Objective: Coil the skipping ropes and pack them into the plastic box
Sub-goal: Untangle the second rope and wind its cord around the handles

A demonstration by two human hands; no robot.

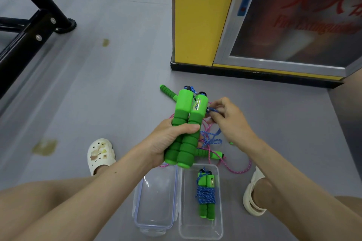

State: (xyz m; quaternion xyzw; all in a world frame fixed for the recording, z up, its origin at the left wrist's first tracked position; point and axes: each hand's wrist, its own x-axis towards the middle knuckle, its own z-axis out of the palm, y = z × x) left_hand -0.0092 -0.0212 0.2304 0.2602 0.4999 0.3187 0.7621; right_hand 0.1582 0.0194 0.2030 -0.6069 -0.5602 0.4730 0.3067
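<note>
Green foam handles [188, 129], a pair side by side: ribbed grips below, smooth plastic tops. Held tilted above the grey floor [117, 84] by L hand [170, 139], fingers and thumb wrapped round the grips. Blue cord [212, 110] comes off the handle tops. R hand [229, 121] pinches it just beside the right-side handle, and loose loops hang tangled below.

Box [195, 229]: clear plastic, rectangular w/ rounded corners, on the floor between the feet. Inside lies one bundle [205, 195], green handles w/ blue cord wound tight round the middle. Lid [156, 197], clear w/ bluish rim, lies just beside the box on its left.

Pink rope [241, 170] sprawls on the floor beyond the box, partly hidden by the hands. Two spare handles [168, 92], also green foam, lie near it, well apart from each other. White clogs [100, 154] sit either side of the box. Yellow cabinet [195, 15] and black metal frame [29, 31] are further off.
</note>
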